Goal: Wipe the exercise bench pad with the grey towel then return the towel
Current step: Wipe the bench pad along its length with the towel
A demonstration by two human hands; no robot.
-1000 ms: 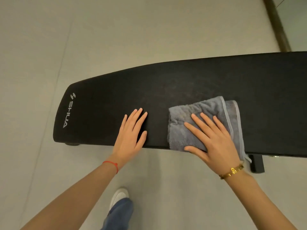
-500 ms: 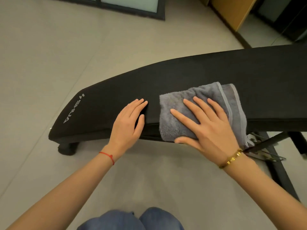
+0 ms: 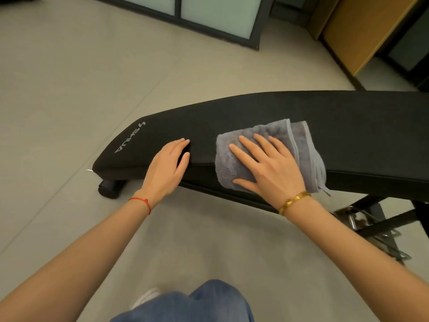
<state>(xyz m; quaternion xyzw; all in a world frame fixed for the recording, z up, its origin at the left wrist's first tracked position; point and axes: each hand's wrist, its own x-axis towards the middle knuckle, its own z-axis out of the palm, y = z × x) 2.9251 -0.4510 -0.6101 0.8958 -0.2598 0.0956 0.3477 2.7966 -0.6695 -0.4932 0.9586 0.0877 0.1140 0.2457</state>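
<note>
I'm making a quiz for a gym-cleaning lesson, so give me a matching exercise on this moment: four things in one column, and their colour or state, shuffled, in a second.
Column one:
1. towel
2. bench pad
3. left hand
4. bracelet on the right wrist

Column two:
A. gold
B. black, with a pale logo at its end
C. grey, folded, pressed flat under the right hand
D. bare, resting flat on the pad beside the towel

Pairs: 1-C, 2-B, 3-D, 4-A
</note>
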